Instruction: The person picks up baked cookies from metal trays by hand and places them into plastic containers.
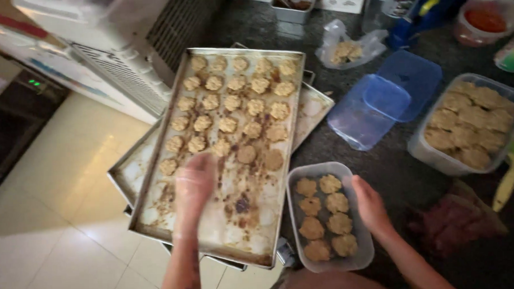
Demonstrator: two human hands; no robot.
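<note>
**Cookies on the tray, hands at the tub**

We held our left hand [193, 184] low over the baking tray [259, 218], fingers spread and blurred, so we could not tell whether it gripped a cookie. Rows of pale cookies [233, 102] filled the far part of that tray; the near part was bare and stained. Just right of the tray stood a small clear tub [349, 175] with seven cookies in it, and our right hand [370, 206] rested loosely against its right wall, clasping nothing. Further right of the tray lay two blue translucent lids [381, 100], then a larger clear tub [434, 155] full of cookies. Beyond the tray's far right corner sat a crumpled clear bag [370, 43] holding a few cookies.
</note>
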